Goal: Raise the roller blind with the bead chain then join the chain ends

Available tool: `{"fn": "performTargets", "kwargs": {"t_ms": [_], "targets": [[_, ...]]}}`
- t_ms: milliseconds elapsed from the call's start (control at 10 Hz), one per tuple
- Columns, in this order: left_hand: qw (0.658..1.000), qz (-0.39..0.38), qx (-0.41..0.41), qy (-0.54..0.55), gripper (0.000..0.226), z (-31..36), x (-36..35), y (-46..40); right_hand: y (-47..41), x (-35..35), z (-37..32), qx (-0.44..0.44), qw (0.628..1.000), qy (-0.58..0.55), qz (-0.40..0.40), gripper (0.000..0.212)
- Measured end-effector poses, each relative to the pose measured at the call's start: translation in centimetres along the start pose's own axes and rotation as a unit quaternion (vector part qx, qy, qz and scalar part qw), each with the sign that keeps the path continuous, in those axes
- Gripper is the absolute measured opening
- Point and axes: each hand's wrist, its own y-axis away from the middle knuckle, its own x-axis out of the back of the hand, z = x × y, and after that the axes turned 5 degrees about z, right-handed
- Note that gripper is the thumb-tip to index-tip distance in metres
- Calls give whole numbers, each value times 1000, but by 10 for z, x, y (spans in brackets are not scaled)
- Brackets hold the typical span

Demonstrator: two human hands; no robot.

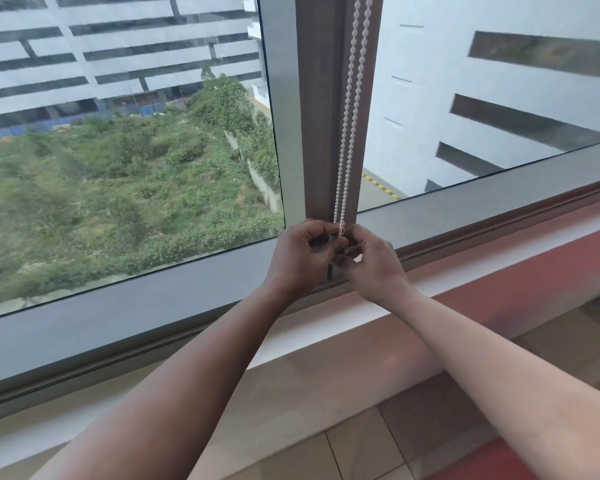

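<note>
Nearest, two bare forearms reach from 7 and 4 o'clock up to the middle, over the sill (326,327). The left hand (300,258) and right hand (373,263) meet there, touching, fingers curled narrow and pinched on the bottom of the chain (347,109), whose two white strands hang side by side from 12 o'clock down the brown mullion (321,98). No blind shows in the glass, so raising looks done; joining the ends seems the step in hand. Any connector is hidden between the fingertips. The next move likely calls for seating the last bead squarely while keeping both strands untwisted. Beyond the glass lie greenery at 9 o'clock and buildings.
</note>
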Motion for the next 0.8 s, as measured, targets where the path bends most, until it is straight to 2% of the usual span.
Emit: {"fn": "performTargets", "kwargs": {"t_ms": [100,300,400,500,600,700,800], "targets": [[1000,-2,9,1,15,2,-1,1,0,2,1,1,1000,0,-6,38],[998,-10,49,-39,8,20,-9,3,2,11,9,10,999,-15,-28,15],[994,-18,63,-88,15,41,-11,11,9,20,13,14,999,-27,-37,33],[993,-14,70,-96,21,55,-8,16,17,25,13,24,999,-35,-21,64],[993,31,73,-86,22,72,0,29,35,35,4,141,988,-36,59,88],[990,73,66,-96,19,82,10,40,47,37,-1,289,944,76,136,88],[981,103,45,-157,19,95,28,58,63,47,-19,446,859,177,182,84]]}}
